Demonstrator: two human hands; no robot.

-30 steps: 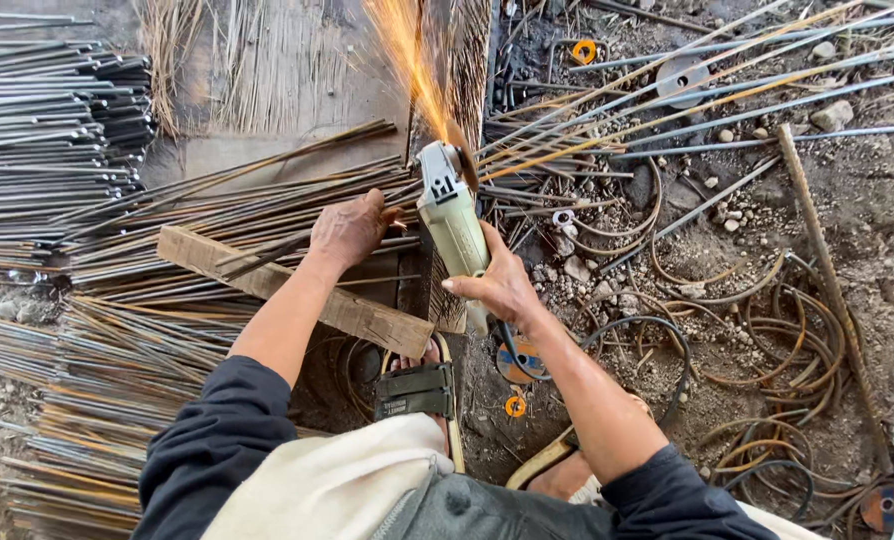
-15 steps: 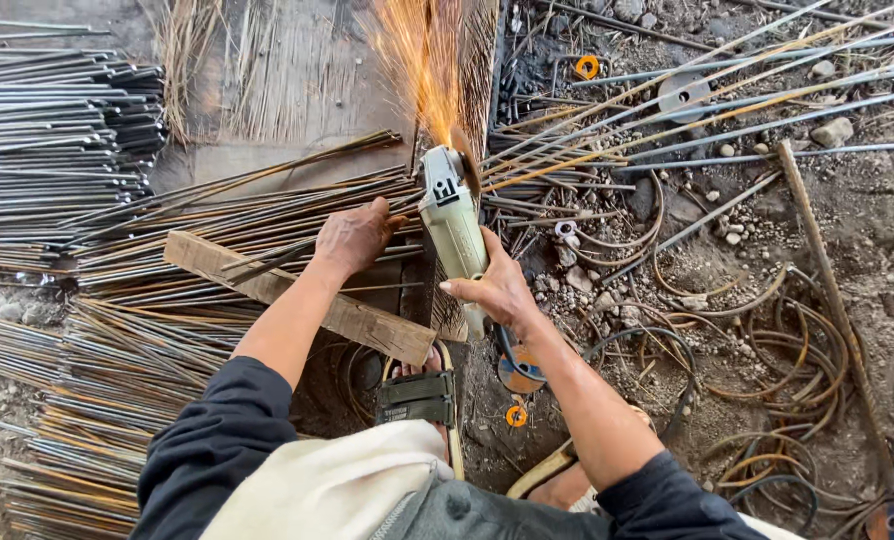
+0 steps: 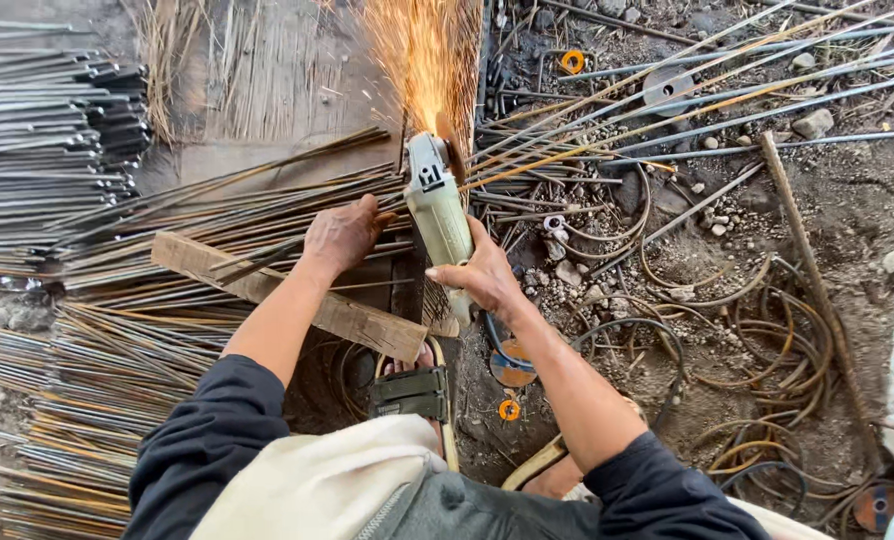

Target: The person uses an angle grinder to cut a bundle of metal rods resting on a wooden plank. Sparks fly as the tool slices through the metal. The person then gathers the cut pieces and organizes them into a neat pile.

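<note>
My right hand point(image 3: 484, 278) grips the body of a pale green angle grinder point(image 3: 437, 205). Its disc bites into thin steel rods and throws a fan of orange sparks point(image 3: 419, 55) away from me. My left hand point(image 3: 342, 237) presses down on a bundle of thin rusty rods point(image 3: 227, 215) just left of the grinder, holding them flat. A wooden plank point(image 3: 287, 295) lies slantwise across the rods under my left forearm. Both sleeves are dark.
Stacks of cut rods point(image 3: 47, 130) lie at the left, more bundles point(image 3: 77, 400) at lower left. Long bars point(image 3: 707, 80) cross the upper right. Coiled wire loops point(image 3: 727, 340) and spare cutting discs point(image 3: 512, 365) litter the dirt at right. My sandalled foot point(image 3: 412, 385) rests below the plank.
The view has shifted slightly, so the sparks sit more to the centre. Both hands and the grinder keep the same hold on the rods.
</note>
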